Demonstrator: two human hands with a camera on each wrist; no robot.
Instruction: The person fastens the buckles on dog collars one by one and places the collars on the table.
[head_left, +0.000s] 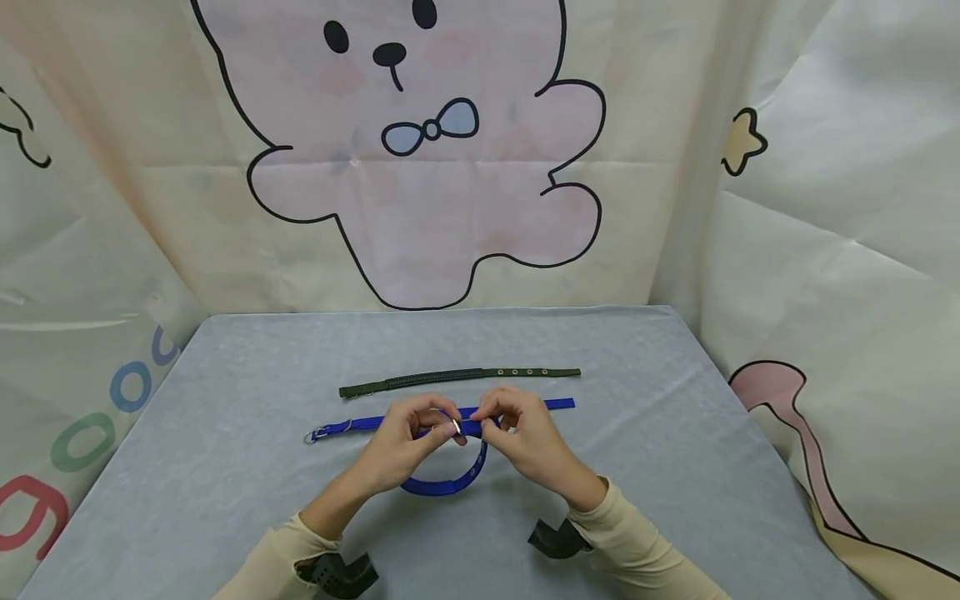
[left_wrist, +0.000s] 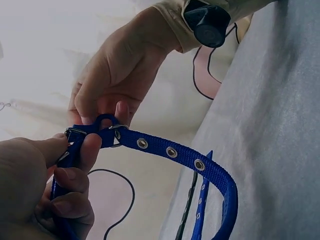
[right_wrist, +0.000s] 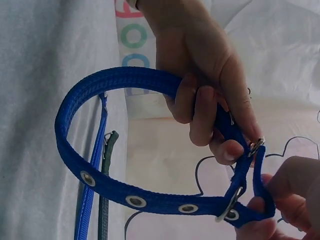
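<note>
A blue dog collar [head_left: 442,487] with metal eyelets is bent into a loop between both hands, raised over the table. My left hand [head_left: 405,442] grips the strap at the buckle [right_wrist: 256,147], fingers curled round the webbing. From the other side, my right hand [head_left: 531,440] pinches the eyelet end of the collar [right_wrist: 267,200] between thumb and finger. In the right wrist view this end passes by a metal ring [right_wrist: 231,205] and bends back in a small fold towards the buckle. The left wrist view shows the row of eyelets [left_wrist: 171,151] along the loop's side.
Behind the hands a second blue collar [head_left: 561,404] lies stretched out on the grey cloth-covered table [head_left: 247,392], partly hidden by them. Farther back lies a dark green collar [head_left: 435,378] with eyelets. A printed curtain [head_left: 637,50] encloses the table's back and sides.
</note>
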